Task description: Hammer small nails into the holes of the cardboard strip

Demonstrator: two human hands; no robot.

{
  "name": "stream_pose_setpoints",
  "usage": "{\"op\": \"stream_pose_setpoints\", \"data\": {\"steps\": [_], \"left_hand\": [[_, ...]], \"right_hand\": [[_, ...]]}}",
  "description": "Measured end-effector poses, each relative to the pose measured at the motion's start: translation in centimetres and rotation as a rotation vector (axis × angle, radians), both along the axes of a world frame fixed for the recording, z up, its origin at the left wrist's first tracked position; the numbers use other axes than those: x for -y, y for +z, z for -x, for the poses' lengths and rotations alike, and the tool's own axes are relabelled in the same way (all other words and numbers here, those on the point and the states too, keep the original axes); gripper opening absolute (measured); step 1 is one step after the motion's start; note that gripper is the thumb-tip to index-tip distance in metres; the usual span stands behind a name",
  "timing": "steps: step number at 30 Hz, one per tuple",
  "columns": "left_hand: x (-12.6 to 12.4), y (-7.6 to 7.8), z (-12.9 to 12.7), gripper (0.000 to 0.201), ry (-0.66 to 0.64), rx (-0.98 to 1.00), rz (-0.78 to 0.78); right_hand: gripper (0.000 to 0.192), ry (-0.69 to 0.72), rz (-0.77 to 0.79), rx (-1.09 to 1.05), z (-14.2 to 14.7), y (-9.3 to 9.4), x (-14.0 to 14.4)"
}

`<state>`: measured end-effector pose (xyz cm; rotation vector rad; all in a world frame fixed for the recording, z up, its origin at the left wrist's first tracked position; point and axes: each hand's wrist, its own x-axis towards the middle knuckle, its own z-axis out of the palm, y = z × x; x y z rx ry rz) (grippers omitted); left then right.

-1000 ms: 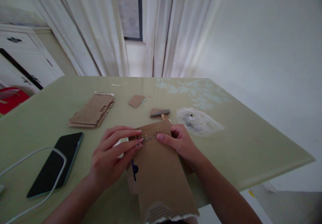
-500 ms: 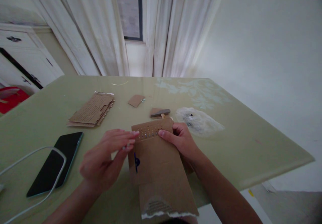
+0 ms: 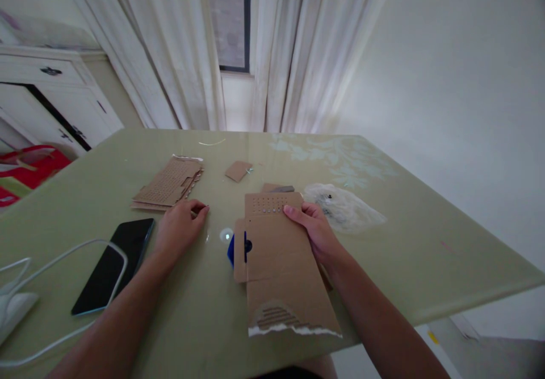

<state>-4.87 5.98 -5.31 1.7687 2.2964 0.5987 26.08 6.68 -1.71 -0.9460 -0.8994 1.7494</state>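
Observation:
My right hand [image 3: 317,228] grips the upper right edge of a brown cardboard piece [image 3: 281,260], thumb on its front and fingers behind. Rows of small holes run across the top of the cardboard, with shiny specks in some. Its lower edge is torn, and a blue part [image 3: 230,251] juts out at the left. My left hand [image 3: 181,226] is off the cardboard, low over the table beside a stack of perforated cardboard [image 3: 168,181]. Its fingers are curled together; whatever they pinch is too small to make out.
Behind the held cardboard, a grey hammer head [image 3: 284,189] partly shows. A clear plastic bag [image 3: 344,211] with small dark bits lies to the right, and a small cardboard square [image 3: 237,171] farther back. At left are a phone [image 3: 113,265] and a white cable [image 3: 63,260].
My left hand has left the holes at the top of the cardboard and moved left toward the perforated stack. My right hand keeps its hold. The view has shifted slightly left.

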Motion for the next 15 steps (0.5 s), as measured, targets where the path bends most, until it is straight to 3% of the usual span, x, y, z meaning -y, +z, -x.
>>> {"op": "stream_pose_setpoints", "data": {"steps": [15], "left_hand": [[0.1,1.1,0.3,0.031,0.043,0.020,0.078]], "right_hand": [[0.042,-0.009,0.022,-0.010,-0.4,-0.1,-0.3]]}}
